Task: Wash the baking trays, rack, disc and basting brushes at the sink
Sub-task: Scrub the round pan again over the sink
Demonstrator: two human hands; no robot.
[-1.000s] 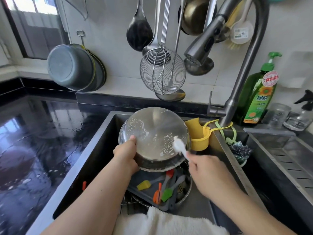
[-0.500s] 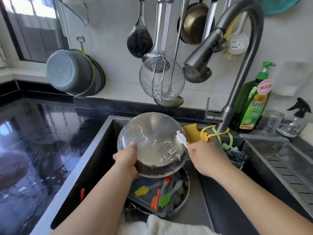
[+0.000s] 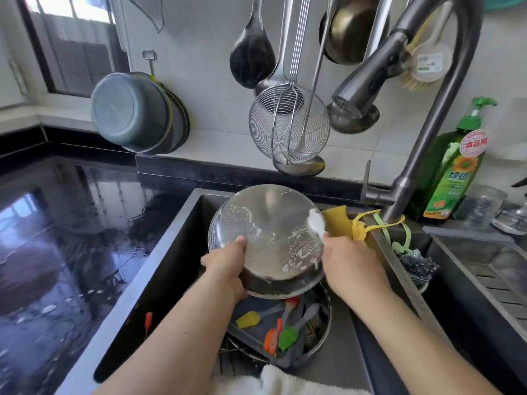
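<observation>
My left hand (image 3: 226,266) grips the lower left rim of a round steel baking tray (image 3: 271,223), held tilted above the sink (image 3: 176,252) with its underside toward me and streaked with white foam. My right hand (image 3: 346,259) grips a white soapy brush (image 3: 317,222) whose head touches the tray's upper right edge. Below lie a dark rectangular baking tray (image 3: 251,327) with yellow (image 3: 248,319), orange (image 3: 270,339) and green (image 3: 288,334) basting brushes, a round tin (image 3: 325,326) and a wire rack (image 3: 236,363).
The faucet (image 3: 370,78) arches over the sink from the right. A yellow holder (image 3: 339,220) hangs at the sink's back edge. A green soap bottle (image 3: 453,172) stands right. Ladles and a wire skimmer (image 3: 288,126) hang on the wall. Wet black counter (image 3: 71,238) left, white towel (image 3: 282,383) front.
My right hand moved the white brush up and to the right across the round tray, from its middle to its upper right edge. My left hand kept its grip on the rim.
</observation>
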